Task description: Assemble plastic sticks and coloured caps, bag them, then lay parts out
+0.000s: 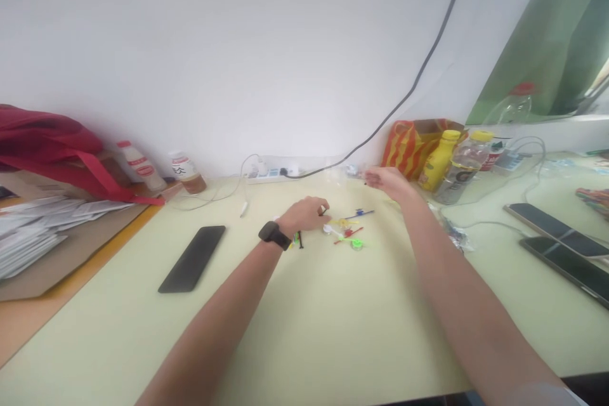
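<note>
My left hand (304,213), with a black watch (275,235) on its wrist, is just above the table with curled fingers. A small dark bit shows at its fingertips, too blurred to name. To its right lie small thin plastic pieces with round parts: a blue one (360,213), a yellow one (343,223), a red one (349,234) and a green one (356,243). A black stick-like piece (301,240) lies beside my left wrist. My right hand (389,183) is farther back, its fingers pinched together; what they hold is unclear. Clear plastic (335,175) lies near its fingertips.
A black phone (193,259) lies at left; two more phones (566,228) lie at right. Bottles (188,172) and a power strip (271,171) line the wall. A striped bag (402,149) and a yellow bottle (440,162) stand behind my right hand. A cable (419,76) hangs down.
</note>
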The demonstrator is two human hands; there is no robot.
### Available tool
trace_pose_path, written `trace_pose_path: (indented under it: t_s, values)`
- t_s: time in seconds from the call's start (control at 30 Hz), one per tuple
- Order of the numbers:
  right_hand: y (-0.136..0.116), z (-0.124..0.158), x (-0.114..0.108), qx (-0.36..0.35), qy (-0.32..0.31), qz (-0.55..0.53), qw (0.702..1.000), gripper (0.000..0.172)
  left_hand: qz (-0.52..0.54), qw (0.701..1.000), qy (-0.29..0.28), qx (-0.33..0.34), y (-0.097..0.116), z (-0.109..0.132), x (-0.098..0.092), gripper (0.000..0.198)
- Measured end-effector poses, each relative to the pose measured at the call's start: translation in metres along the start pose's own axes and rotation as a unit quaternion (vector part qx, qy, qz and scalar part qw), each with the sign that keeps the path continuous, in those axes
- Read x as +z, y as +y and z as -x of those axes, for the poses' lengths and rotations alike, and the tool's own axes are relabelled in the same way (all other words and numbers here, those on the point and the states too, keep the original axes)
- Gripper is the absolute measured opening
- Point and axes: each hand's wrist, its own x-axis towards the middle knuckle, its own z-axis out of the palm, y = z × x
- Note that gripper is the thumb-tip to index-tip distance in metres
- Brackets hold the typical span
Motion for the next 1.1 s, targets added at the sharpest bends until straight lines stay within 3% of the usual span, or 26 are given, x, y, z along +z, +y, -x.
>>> trace_pose_path:
  t_s: [0.17,0.3,0.37,0.47,0.53,0.63,0.7,0.77,0.87,1.0,1.1]
  values:
    - [0.006,-0.008,-0.008,0.018,0.019,0.036,0.999,0.009,0.027,0.999,-0.002,0.023,-0.004,-0.005,0.006,0.03]
    - [0.007,-0.007,-0.014,-0.007,0.021,0.025,0.999,0.011,0.049,0.998,0.006,0.028,-0.009,-0.008,0.003,0.031]
    - [0.007,-0.003,-0.014,-0.015,-0.004,0.016,1.0,0.023,0.069,0.997,0.019,0.027,-0.012,-0.009,-0.001,0.032]
    - [0.003,0.005,-0.011,-0.042,-0.045,0.144,0.988,0.048,0.108,0.992,0.054,0.025,-0.018,-0.01,-0.008,0.032]
    - [-0.002,0.009,-0.004,-0.07,-0.046,0.26,0.962,0.051,0.136,0.987,0.087,0.014,-0.023,-0.01,-0.013,0.033]
    - [-0.013,0.02,0.018,-0.1,-0.081,0.317,0.94,0.029,0.181,0.975,0.132,-0.003,-0.032,-0.009,-0.024,0.038]
    - [-0.018,0.034,0.04,-0.126,-0.172,0.332,0.919,0.023,0.2,0.967,0.158,-0.007,-0.037,-0.006,-0.033,0.044]
    - [-0.021,0.051,0.064,-0.19,-0.347,0.366,0.842,0.027,0.211,0.96,0.183,-0.012,-0.043,-0.002,-0.044,0.047]
    - [-0.018,0.073,0.092,-0.209,-0.432,0.424,0.769,0.027,0.235,0.949,0.21,-0.023,-0.053,0.004,-0.058,0.05]
    - [-0.016,0.077,0.095,-0.158,-0.462,0.487,0.724,0.014,0.279,0.93,0.238,-0.023,-0.066,0.01,-0.071,0.049]
    - [-0.023,0.07,0.081,-0.155,-0.434,0.505,0.73,0.021,0.282,0.931,0.228,-0.03,-0.071,0.012,-0.075,0.044]
